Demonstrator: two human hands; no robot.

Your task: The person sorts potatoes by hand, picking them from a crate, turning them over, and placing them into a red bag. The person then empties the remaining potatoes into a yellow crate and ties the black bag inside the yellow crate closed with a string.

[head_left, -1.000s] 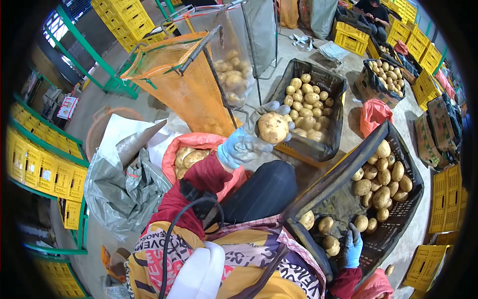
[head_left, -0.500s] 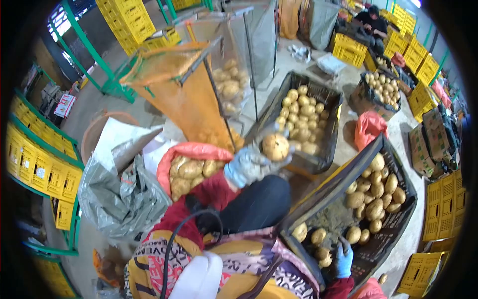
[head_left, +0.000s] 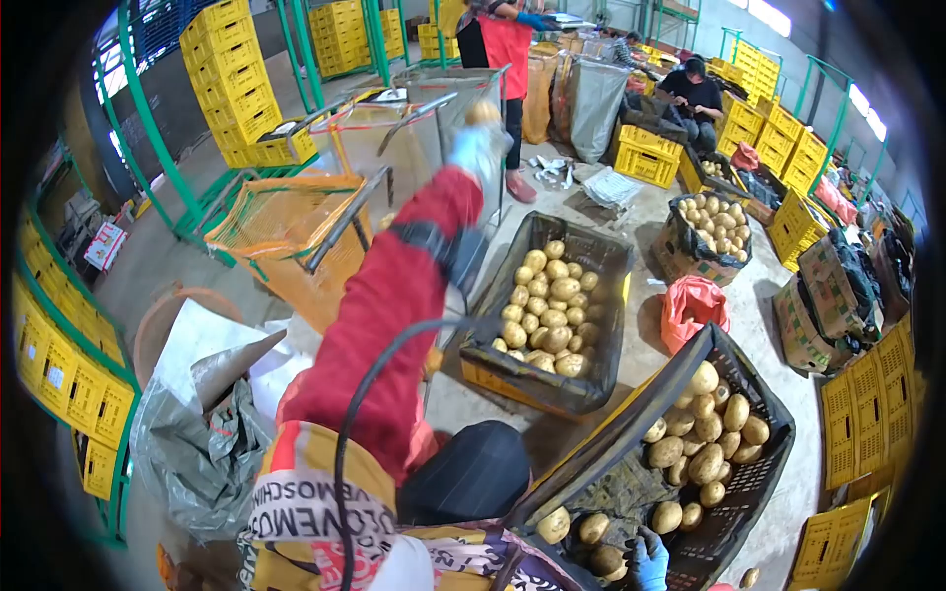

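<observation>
Concrete warehouse floor (head_left: 757, 320), hands well apart: left hand (head_left: 479, 153) grips 1 motion-blurred potato (head_left: 483, 113) near the metal bag frame (head_left: 416, 124), right hand (head_left: 649, 563) inside black crate's near edge (head_left: 729, 514), grip unclear, crate tilted presumably for reach.

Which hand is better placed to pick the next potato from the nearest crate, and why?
Probably the right hand: it is inside the crate, beside loose potatoes. The left hand is raised well away, holding another potato.
</observation>
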